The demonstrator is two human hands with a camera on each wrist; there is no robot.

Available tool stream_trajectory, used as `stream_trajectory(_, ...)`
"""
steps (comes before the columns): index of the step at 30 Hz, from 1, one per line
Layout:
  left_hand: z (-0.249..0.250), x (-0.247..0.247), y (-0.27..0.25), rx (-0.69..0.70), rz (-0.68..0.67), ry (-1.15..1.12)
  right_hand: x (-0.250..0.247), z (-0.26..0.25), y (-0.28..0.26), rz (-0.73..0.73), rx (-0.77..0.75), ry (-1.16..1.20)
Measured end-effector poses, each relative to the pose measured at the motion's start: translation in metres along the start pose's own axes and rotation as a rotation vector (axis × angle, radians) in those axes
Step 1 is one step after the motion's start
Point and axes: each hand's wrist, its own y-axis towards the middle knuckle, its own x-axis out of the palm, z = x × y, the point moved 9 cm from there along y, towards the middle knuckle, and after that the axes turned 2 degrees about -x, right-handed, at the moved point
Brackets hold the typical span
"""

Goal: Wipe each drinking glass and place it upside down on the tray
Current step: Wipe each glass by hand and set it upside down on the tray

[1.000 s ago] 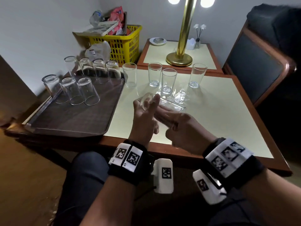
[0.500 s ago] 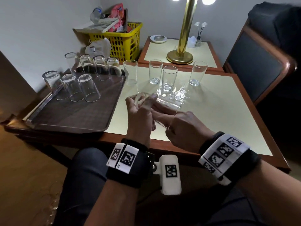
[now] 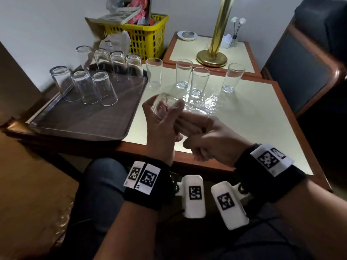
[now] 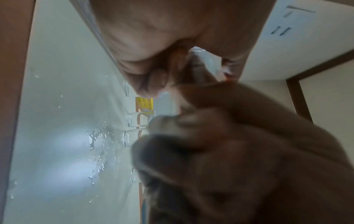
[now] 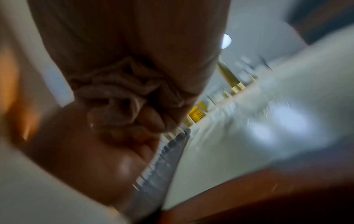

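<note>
A clear drinking glass [image 3: 163,104] lies sideways in the air over the table's near edge, base to the left. My left hand [image 3: 161,124] grips its base end, which shows between the fingers in the left wrist view [image 4: 199,56]. My right hand [image 3: 212,139] curls its fingers along the glass's side near the open end. The blurred right wrist view shows crumpled tan folds [image 5: 118,91] at its palm; I cannot tell what they are. Several glasses [image 3: 105,89] stand upside down on the dark tray [image 3: 78,121]. Several more stand upright [image 3: 200,81] on the table.
Water drops [image 3: 208,104] lie on the cream tabletop [image 3: 253,119] behind my hands. A brass lamp base [image 3: 211,58] stands on a second table at the back, beside a yellow basket [image 3: 142,36]. A padded chair [image 3: 300,72] is at the right.
The glass stays between both hands near the same spot. My right wrist has rolled, so its wrist camera now shows underneath. The view has come closer to the table.
</note>
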Motion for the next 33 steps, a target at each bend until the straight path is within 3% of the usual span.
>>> stream_trajectory(2,-0.003,-0.004,0.002,-0.049,0.038,0.053,-0.006,-0.002,-0.003,0.027,-0.04,-0.071)
stream_trajectory(4,-0.008,-0.009,0.001,-0.114,0.121,0.124,-0.001,-0.014,0.001,0.052,-0.141,-0.492)
stream_trajectory(6,-0.011,-0.011,0.0,-0.122,0.159,0.109,0.005,-0.016,0.0,0.036,-0.192,-0.664)
stream_trajectory(7,-0.009,-0.01,-0.001,-0.104,0.154,0.058,0.005,-0.013,0.001,0.021,-0.166,-0.574)
stream_trajectory(10,0.004,0.0,-0.004,0.043,0.05,-0.02,0.006,-0.004,-0.001,0.014,-0.04,0.077)
stream_trajectory(12,0.003,0.001,0.0,0.054,0.049,0.007,0.008,-0.001,-0.002,-0.033,0.006,0.209)
stream_trajectory(13,-0.002,-0.003,0.004,0.006,0.089,0.032,0.001,-0.002,-0.003,0.0,-0.025,0.065)
stream_trajectory(16,-0.012,-0.017,0.004,-0.127,0.222,0.142,0.01,-0.016,-0.003,-0.01,-0.21,-0.929)
stream_trajectory(17,-0.014,-0.018,0.004,-0.123,0.219,0.138,0.011,-0.014,-0.004,0.0,-0.232,-1.058)
stream_trajectory(18,-0.011,-0.015,0.002,-0.088,0.185,0.095,0.01,-0.013,-0.006,0.01,-0.249,-1.001)
stream_trajectory(20,-0.003,-0.007,0.001,0.017,0.099,0.001,0.006,-0.008,-0.003,0.045,-0.177,-0.39)
stream_trajectory(22,0.001,-0.005,0.003,0.057,0.052,0.017,0.003,0.009,-0.001,0.033,0.001,0.098)
stream_trajectory(24,-0.008,-0.006,0.007,-0.028,0.062,0.106,-0.008,0.01,-0.004,0.067,-0.002,0.025)
stream_trajectory(27,-0.022,-0.017,0.006,-0.153,0.164,0.227,-0.006,-0.006,-0.005,0.095,-0.152,-0.628)
stream_trajectory(28,-0.024,-0.017,0.006,-0.143,0.167,0.217,-0.005,-0.006,-0.007,0.083,-0.194,-0.688)
stream_trajectory(29,-0.021,-0.013,0.005,-0.115,0.152,0.196,-0.005,0.0,-0.007,0.053,-0.183,-0.658)
stream_trajectory(33,-0.008,0.007,0.009,0.003,-0.01,0.093,-0.008,0.002,-0.004,0.013,-0.022,0.124)
